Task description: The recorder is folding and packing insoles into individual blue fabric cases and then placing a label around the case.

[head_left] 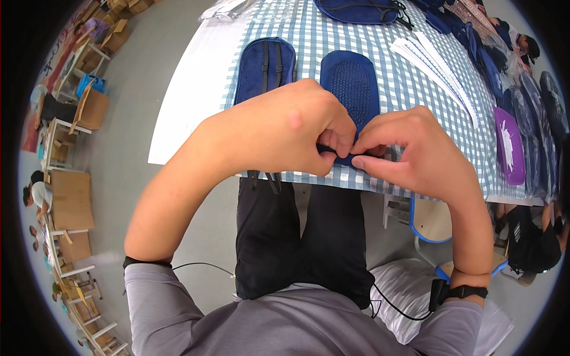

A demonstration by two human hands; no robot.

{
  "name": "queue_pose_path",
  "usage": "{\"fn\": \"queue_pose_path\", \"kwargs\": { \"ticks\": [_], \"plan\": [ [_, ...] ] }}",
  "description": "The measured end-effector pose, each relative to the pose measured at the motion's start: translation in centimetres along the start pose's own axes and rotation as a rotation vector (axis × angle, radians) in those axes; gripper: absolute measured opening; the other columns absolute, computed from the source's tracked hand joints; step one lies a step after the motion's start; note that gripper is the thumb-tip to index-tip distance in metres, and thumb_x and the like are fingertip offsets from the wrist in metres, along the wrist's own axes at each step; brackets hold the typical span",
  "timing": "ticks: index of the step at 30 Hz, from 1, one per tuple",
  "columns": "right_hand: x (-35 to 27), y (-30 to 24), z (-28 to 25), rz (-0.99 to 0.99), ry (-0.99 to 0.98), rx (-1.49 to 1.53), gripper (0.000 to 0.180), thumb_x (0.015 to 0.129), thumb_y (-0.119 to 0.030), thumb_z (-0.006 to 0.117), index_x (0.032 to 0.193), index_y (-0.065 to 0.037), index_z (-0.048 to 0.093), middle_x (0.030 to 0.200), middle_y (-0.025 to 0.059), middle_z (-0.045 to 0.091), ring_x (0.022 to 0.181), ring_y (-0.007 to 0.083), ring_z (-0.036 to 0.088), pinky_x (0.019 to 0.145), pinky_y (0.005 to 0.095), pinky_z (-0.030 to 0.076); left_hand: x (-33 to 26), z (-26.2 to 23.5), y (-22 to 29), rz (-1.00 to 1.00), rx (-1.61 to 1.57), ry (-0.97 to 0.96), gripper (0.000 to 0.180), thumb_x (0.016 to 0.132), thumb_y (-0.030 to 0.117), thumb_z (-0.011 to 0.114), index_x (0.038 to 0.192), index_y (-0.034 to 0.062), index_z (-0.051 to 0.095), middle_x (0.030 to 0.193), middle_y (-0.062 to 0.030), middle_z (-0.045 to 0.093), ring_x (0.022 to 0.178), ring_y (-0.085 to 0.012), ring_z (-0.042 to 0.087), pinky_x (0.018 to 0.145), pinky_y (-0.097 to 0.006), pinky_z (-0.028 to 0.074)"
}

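Note:
A long dark blue pad (349, 83) with rounded ends and rows of small raised dots lies on the checked tablecloth in front of me. At its near end, my left hand (306, 127) is closed, fingers and thumb pinched on the pad's edge. Beside it, my right hand (412, 148) pinches the same edge between thumb and fingertips. The fingers partly cover this end, and a dark fold shows between the hands. Left of it lies a second blue pad (250, 74) with two black buckled straps, its lower part hidden behind my left forearm and hand.
White printed paper strips (436, 71) fan out at the right of the checked tablecloth (409, 95). A blue piece with black cords (356, 10) lies at the far edge. A purple piece (509, 145) and plastic-wrapped blue items (534, 130) line the right side. Cardboard boxes (71, 199) stand far left.

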State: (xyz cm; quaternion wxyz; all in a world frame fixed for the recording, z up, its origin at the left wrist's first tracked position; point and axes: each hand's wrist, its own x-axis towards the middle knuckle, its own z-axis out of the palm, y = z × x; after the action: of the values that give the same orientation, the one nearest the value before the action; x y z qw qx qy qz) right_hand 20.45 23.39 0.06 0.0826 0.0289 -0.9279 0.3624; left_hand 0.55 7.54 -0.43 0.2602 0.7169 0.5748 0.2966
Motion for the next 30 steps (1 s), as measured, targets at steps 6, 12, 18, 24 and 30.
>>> {"fn": "queue_pose_path", "kwargs": {
  "ticks": [6, 12, 18, 24, 30],
  "plan": [
    [0.8, -0.5, 0.3, 0.208, 0.013, 0.071, 0.016, 0.08, -0.007, 0.078, 0.09, 0.005, 0.08, 0.073, 0.0163, 0.074, 0.062, 0.0272, 0.071, 0.064, 0.0345, 0.057, 0.4, -0.2, 0.2, -0.031, 0.051, -0.029, 0.016, 0.074, -0.003, 0.077, 0.089, -0.0012, 0.079, 0.084, -0.0115, 0.078, 0.073, -0.0244, 0.074, 0.07, -0.035, 0.061],
    [1.4, -1.0, 0.0, 0.293, -0.022, 0.041, 0.012, 0.082, -0.004, 0.079, 0.09, 0.005, 0.077, 0.074, 0.0098, 0.071, 0.063, 0.0152, 0.066, 0.062, 0.031, 0.052, 0.7, 0.0, -0.1, -0.051, 0.025, 0.03, 0.018, 0.074, -0.002, 0.077, 0.091, -0.0014, 0.08, 0.077, -0.0129, 0.076, 0.07, -0.0235, 0.074, 0.07, -0.033, 0.061],
    [1.6, -0.5, 0.1, 0.306, 0.025, 0.049, 0.018, 0.084, -0.009, 0.076, 0.091, 0.007, 0.08, 0.078, 0.021, 0.076, 0.069, 0.0304, 0.076, 0.07, 0.0369, 0.059, 0.6, -0.3, 0.5, -0.131, 0.077, 0.042, 0.017, 0.076, -0.003, 0.077, 0.093, -0.0011, 0.082, 0.079, -0.0133, 0.076, 0.07, -0.0242, 0.073, 0.069, -0.035, 0.059],
    [1.4, -0.5, 0.1, 0.3, 0.049, 0.052, 0.019, 0.086, -0.01, 0.077, 0.093, 0.006, 0.081, 0.08, 0.0206, 0.078, 0.07, 0.0298, 0.076, 0.071, 0.0365, 0.06, -0.8, 0.5, 0.5, 0.099, 0.337, 0.162, 0.021, 0.08, -0.004, 0.079, 0.101, 0.0, 0.077, 0.099, -0.0123, 0.072, 0.086, -0.0329, 0.072, 0.074, -0.042, 0.059],
    [1.4, -0.3, 0.0, 0.287, 0.017, 0.046, 0.019, 0.087, -0.011, 0.078, 0.093, 0.006, 0.081, 0.08, 0.0211, 0.078, 0.071, 0.0293, 0.077, 0.071, 0.0364, 0.06, -1.6, 2.4, 0.5, 0.254, 0.458, 0.201, 0.023, 0.076, -0.001, 0.077, 0.099, 0.0026, 0.072, 0.097, -0.0092, 0.069, 0.092, -0.0312, 0.07, 0.079, -0.043, 0.059]
  ]
}}
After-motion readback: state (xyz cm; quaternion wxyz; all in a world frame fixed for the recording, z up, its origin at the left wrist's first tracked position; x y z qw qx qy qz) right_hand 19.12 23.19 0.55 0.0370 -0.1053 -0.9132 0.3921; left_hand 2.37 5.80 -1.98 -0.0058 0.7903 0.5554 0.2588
